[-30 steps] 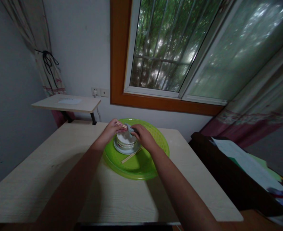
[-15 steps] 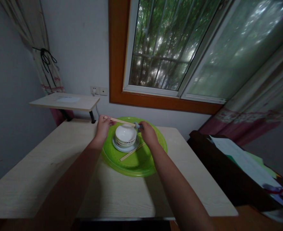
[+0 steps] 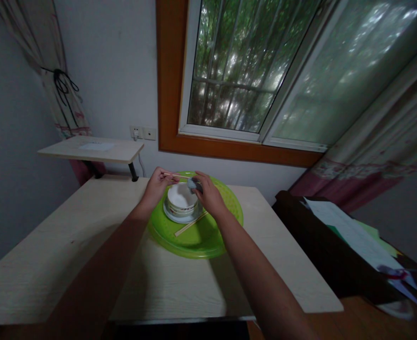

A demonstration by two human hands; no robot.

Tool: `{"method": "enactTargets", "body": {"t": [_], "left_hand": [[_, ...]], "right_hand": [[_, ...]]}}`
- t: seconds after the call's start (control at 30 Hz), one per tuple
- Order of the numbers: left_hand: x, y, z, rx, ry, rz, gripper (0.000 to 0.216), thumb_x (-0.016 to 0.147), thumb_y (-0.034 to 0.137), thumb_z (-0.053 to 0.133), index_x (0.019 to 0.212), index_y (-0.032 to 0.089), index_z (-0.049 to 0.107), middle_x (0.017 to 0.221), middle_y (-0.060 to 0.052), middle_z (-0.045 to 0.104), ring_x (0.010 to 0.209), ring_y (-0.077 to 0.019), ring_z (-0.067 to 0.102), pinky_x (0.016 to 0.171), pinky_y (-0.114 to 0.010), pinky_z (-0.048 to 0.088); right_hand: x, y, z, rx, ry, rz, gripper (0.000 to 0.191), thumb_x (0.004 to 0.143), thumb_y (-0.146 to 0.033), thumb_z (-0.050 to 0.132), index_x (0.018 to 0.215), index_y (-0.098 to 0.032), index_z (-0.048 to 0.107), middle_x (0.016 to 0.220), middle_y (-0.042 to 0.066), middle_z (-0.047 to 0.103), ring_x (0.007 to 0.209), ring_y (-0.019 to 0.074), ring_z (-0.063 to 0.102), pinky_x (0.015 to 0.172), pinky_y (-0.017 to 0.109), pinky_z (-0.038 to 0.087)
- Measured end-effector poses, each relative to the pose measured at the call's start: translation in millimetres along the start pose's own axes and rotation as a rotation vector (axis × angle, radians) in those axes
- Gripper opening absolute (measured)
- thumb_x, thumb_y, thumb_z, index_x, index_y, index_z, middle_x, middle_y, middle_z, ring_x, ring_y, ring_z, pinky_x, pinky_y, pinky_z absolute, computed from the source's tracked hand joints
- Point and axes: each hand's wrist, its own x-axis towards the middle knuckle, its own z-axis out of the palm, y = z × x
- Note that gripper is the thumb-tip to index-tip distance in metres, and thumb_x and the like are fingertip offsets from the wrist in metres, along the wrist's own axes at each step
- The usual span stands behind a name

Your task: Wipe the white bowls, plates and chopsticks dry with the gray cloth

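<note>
My left hand (image 3: 156,187) is closed around one end of light wooden chopsticks (image 3: 175,175) above the back of a round green tray-like basin (image 3: 208,248). Pinched in my right hand (image 3: 211,194) is a small grey-blue cloth (image 3: 194,185), which is wrapped against the chopsticks; their far end is hidden by cloth and fingers. Just below both hands, a stack of white bowls (image 3: 182,197) rests on a whitish plate (image 3: 170,215) inside the basin. More chopsticks (image 3: 190,225) lie slantwise in front of the plate.
The basin stands on a pale wooden table (image 3: 180,288). A small raised shelf (image 3: 119,153) with a sheet of paper is at the back left. Papers (image 3: 346,231) lie on a dark brown surface to the right. Behind are the wall and a window (image 3: 243,71).
My right hand has slid the cloth leftward along the chopsticks, closer to my left hand and over the bowls. The view has shifted slightly.
</note>
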Motion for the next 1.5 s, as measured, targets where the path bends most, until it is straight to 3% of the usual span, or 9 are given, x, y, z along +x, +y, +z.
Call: {"method": "enactTargets", "body": {"t": [0.17,0.43,0.6,0.7,0.9,1.03,1.17,1.37,1.5], "left_hand": [[-4,5,2,0.0,-0.101,-0.02,0.03,0.082,0.039,0.073,0.088,0.018,0.052,0.103,-0.01,0.074,0.083,-0.0177,0.072,0.084,-0.036,0.058],[4,-11,-1,0.308,-0.257,0.014,0.032,0.079,0.041,0.073,0.098,0.016,0.074,0.109,-0.01,0.074,0.102,-0.023,0.068,0.094,-0.038,0.053],[4,-13,-2,0.353,-0.253,0.062,0.035,0.088,0.046,0.063,0.103,0.016,0.071,0.12,-0.012,0.07,0.11,-0.0232,0.065,0.097,-0.039,0.052],[2,-10,-2,0.277,-0.121,0.092,0.036,0.095,0.048,0.051,0.112,0.018,0.059,0.121,-0.012,0.068,0.106,-0.0198,0.066,0.092,-0.037,0.054],[0,-4,-6,0.362,0.085,0.268,0.029,0.1,0.046,0.041,0.113,0.022,0.05,0.086,-0.002,0.067,0.084,-0.0146,0.065,0.085,-0.032,0.053],[-5,-2,-8,0.554,0.04,0.379,0.032,0.101,0.041,0.04,0.121,0.021,0.056,0.085,-0.002,0.064,0.08,-0.0149,0.062,0.08,-0.031,0.05],[-9,1,-5,0.889,-0.052,0.472,0.032,0.101,0.034,0.041,0.12,0.021,0.063,0.099,-0.006,0.07,0.095,-0.0196,0.061,0.088,-0.035,0.048],[-7,-1,1,1.291,-0.26,0.378,0.032,0.1,0.031,0.044,0.11,0.019,0.071,0.109,-0.007,0.074,0.099,-0.0233,0.06,0.091,-0.037,0.045],[-8,-4,3,1.416,-0.371,0.356,0.032,0.099,0.033,0.046,0.106,0.019,0.074,0.101,-0.008,0.072,0.098,-0.0246,0.059,0.089,-0.037,0.045]], "right_hand": [[0,7,4,-0.072,-0.059,0.07,0.041,0.09,-0.017,0.057,0.131,-0.019,0.055,0.124,0.012,0.066,0.114,0.0247,0.06,0.101,0.041,0.047],[0,2,4,0.026,-0.06,-0.028,0.034,0.091,-0.021,0.06,0.124,-0.021,0.061,0.119,0.01,0.069,0.109,0.0232,0.063,0.098,0.038,0.047],[1,-1,8,0.092,-0.085,-0.024,0.035,0.091,-0.024,0.062,0.125,-0.022,0.06,0.12,0.009,0.069,0.107,0.0226,0.064,0.097,0.037,0.048],[2,1,8,0.134,0.005,0.008,0.035,0.089,-0.027,0.064,0.123,-0.021,0.058,0.117,0.01,0.067,0.104,0.0225,0.063,0.094,0.037,0.049],[3,4,1,0.153,0.28,0.031,0.03,0.087,-0.031,0.067,0.112,-0.021,0.054,0.113,0.011,0.059,0.105,0.0229,0.057,0.091,0.038,0.05],[4,3,-5,0.081,0.403,-0.007,0.022,0.089,-0.03,0.064,0.106,-0.02,0.054,0.109,0.01,0.057,0.105,0.0225,0.054,0.093,0.038,0.047],[4,7,-9,0.018,0.494,0.076,0.021,0.089,-0.032,0.063,0.104,-0.02,0.055,0.104,0.008,0.056,0.098,0.0217,0.053,0.088,0.037,0.047],[2,14,-16,-0.031,0.726,0.189,0.024,0.091,-0.035,0.06,0.11,-0.021,0.053,0.107,0.008,0.054,0.101,0.0227,0.051,0.09,0.041,0.046],[1,8,-16,-0.017,0.663,0.072,0.025,0.092,-0.032,0.06,0.115,-0.024,0.055,0.117,0.01,0.051,0.113,0.0238,0.05,0.097,0.045,0.046]]}}
